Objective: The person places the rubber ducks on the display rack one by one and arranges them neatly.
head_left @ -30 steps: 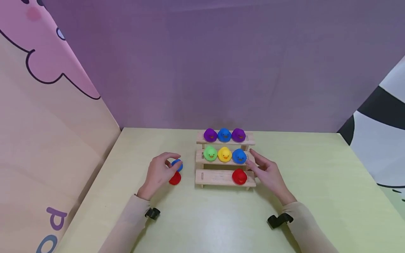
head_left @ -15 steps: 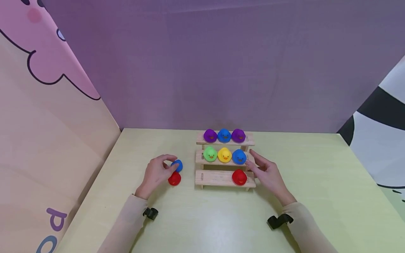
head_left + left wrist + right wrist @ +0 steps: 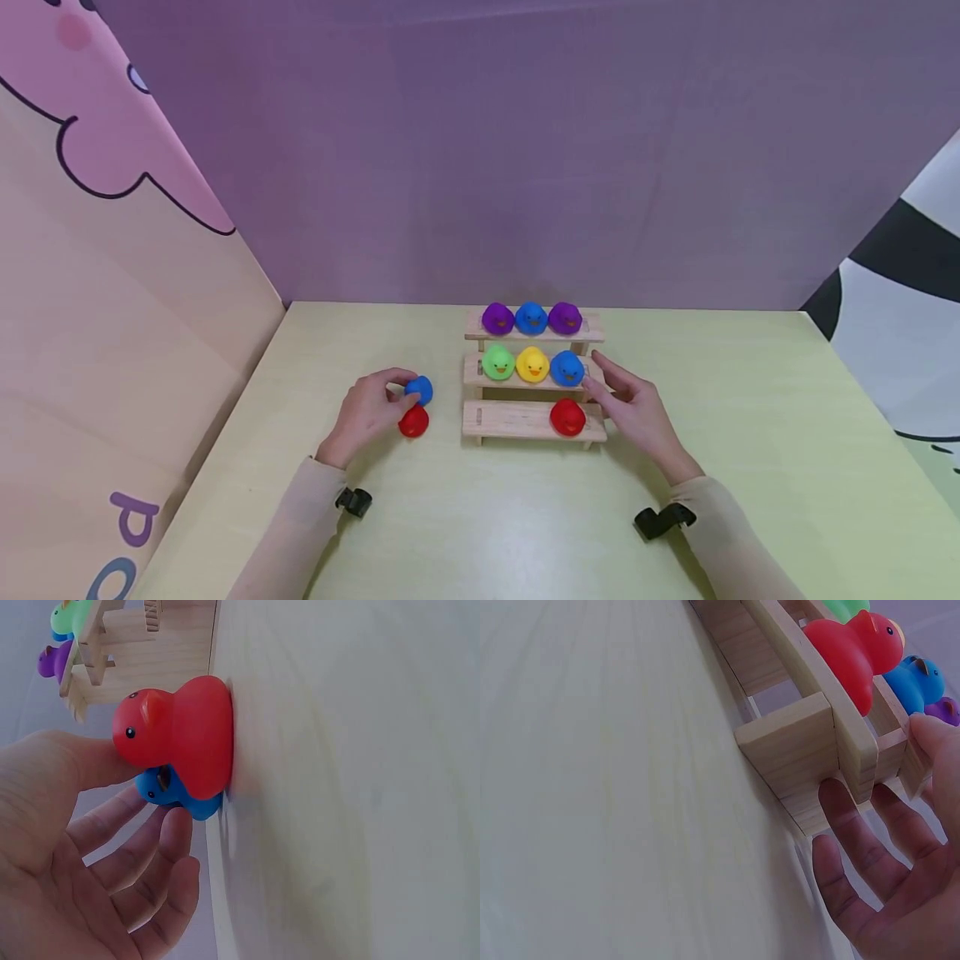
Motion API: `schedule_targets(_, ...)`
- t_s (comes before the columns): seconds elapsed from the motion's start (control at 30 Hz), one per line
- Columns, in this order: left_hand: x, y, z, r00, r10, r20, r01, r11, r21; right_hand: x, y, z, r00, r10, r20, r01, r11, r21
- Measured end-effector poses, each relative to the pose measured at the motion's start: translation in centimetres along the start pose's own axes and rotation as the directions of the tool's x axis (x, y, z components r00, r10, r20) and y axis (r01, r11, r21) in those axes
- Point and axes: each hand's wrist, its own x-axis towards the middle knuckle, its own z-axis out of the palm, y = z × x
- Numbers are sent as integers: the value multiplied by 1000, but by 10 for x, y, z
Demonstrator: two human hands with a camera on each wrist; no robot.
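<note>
My left hand (image 3: 367,410) has its thumb and index finger on either side of a blue rubber duck (image 3: 422,389) on the table. A red rubber duck (image 3: 196,739) stands right beside it, hiding the thumb tip in the left wrist view. My right hand (image 3: 637,410) holds the right end of a three-step wooden stand (image 3: 510,419), thumb at the middle shelf's front and other fingers by the side support. Another red duck (image 3: 851,660) sits at the right of the lowest shelf. A blue duck (image 3: 567,368) on the middle shelf is close to my right thumb.
The middle shelf also bears a green duck (image 3: 498,363) and a yellow duck (image 3: 532,365). Purple (image 3: 498,319), blue (image 3: 531,318) and purple (image 3: 565,318) ducks line the top shelf. A purple wall (image 3: 465,150) rises behind the pale table (image 3: 480,517).
My left hand has drawn slightly left and lower about the blue duck, so more of the duck shows. The ducks stay put. My right hand keeps its place at the stand.
</note>
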Motion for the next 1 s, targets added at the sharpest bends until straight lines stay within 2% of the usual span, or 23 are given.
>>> schedule_targets(0.23, 0, 2, -3, 1000, 4, -6, -4, 1000, 13, 2, -1, 0, 1000, -11, 0, 11, 1000, 10)
schedule_targets(0.6, 0, 10, -8, 998, 17, -55, -16, 1000, 5, 6, 1, -3, 1000, -4, 11, 3, 1000, 22)
schedule_targets(0.83, -5, 16, -10, 995, 41, -88, -42, 999, -15, 4, -1, -4, 1000, 2, 14, -2, 1000, 28)
schedule_targets(1.0, -11, 21, -6, 995, 58, -85, -60, 998, -14, 2, -1, -3, 1000, 6, 16, -6, 1000, 11)
